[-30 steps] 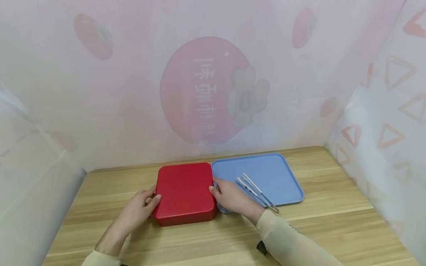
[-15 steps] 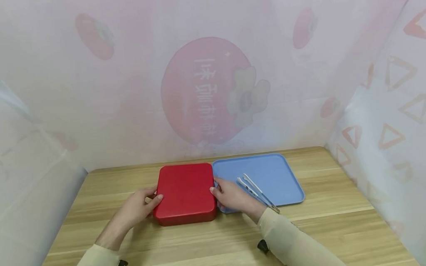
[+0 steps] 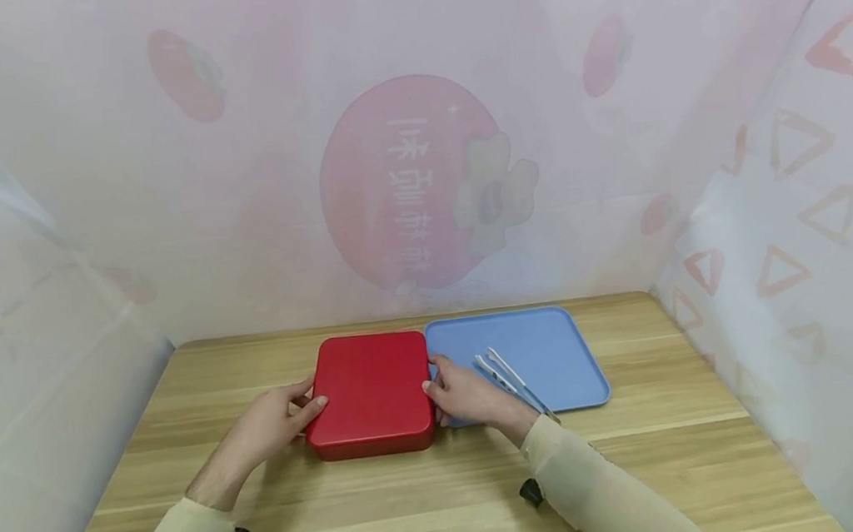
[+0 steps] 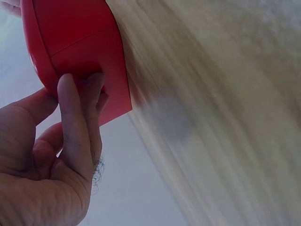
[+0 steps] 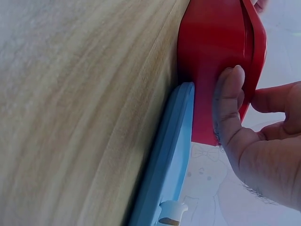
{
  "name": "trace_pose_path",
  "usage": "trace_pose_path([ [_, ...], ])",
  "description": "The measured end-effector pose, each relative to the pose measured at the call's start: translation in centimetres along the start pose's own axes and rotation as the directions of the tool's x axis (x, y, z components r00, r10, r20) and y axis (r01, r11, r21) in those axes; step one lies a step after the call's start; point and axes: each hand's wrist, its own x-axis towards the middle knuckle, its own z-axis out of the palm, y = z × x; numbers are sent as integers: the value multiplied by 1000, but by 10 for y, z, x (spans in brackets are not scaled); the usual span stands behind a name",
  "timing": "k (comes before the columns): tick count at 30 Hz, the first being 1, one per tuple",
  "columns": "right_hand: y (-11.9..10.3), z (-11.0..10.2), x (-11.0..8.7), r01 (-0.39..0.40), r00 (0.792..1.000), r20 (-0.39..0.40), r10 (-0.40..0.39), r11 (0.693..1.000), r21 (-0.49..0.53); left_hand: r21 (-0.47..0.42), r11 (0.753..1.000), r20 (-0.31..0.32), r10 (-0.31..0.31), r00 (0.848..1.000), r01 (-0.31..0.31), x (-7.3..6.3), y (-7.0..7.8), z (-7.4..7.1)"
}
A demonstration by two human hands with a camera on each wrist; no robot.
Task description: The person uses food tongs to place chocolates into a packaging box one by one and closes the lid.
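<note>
A red rectangular box (image 3: 373, 449) with rounded corners stands on the wooden table, its smooth red lid (image 3: 370, 387) on top. My left hand (image 3: 269, 424) holds the lid's left edge, thumb on top and fingers against the side. On the opposite edge, my right hand (image 3: 470, 392) pinches the lid the same way. A seam between lid and box shows in both wrist views, with a dark gap along it in the right wrist view. The inside of the box is hidden. Right beside the box lies a blue tray (image 3: 554, 356), partly covered by my right hand.
Metal tongs with white tips (image 3: 510, 372) lie across the blue tray, close to my right wrist. The wooden table (image 3: 386, 511) reaches back to a pale printed curtain (image 3: 252, 146), with more curtain along both sides.
The lid, held by both hands, has shifted slightly toward me at the end. Both hands have moved a little with it; the tray and tongs stay where they were.
</note>
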Motion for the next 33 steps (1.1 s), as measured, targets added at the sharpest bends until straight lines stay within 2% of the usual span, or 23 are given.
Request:
trace_pose_path([
  [4, -2, -1, 1, -11, 1000, -14, 11, 1000, -8, -9, 1000, 8, -13, 1000, 13, 5, 0, -2],
  [6, -3, 1, 1, -14, 1000, -26, 13, 999, -38, -10, 1000, 18, 3, 1000, -2, 9, 0, -4],
  [9, -3, 6, 2, -9, 999, -48, 1, 988, -154, -23, 999, 54, 44, 998, -43, 16, -1, -12],
  [11, -4, 10, 2, -1, 998, -68, -15, 972, -234, -66, 996, 89, 66, 994, -60, 23, -3, -19],
  [13, -7, 11, 1, 5, 995, -91, -32, 960, -281, -109, 992, 123, 77, 989, -64, 32, -5, -24],
  [15, -12, 10, 0, 6, 993, -113, -40, 958, -287, -150, 986, 150, 88, 985, -65, 45, -8, -30],
  [18, -21, 8, -4, -22, 992, -122, -15, 955, -297, -191, 978, 189, 115, 975, -79, 66, -13, -35],
  [23, -29, 15, -19, -28, 999, -52, 10, 934, -356, -207, 970, 229, 172, 958, -125, 93, -18, -39],
  [27, -29, 24, -27, 21, 1000, 12, -18, 912, -409, -217, 968, 241, 179, 954, -127, 99, -17, -39],
  [30, -27, 26, -29, 30, 999, 2, -33, 895, -444, -224, 967, 236, 177, 956, -124, 98, -14, -40],
  [33, -23, 23, -28, 31, 999, -22, -45, 896, -443, -215, 968, 225, 175, 959, -127, 98, -11, -40],
])
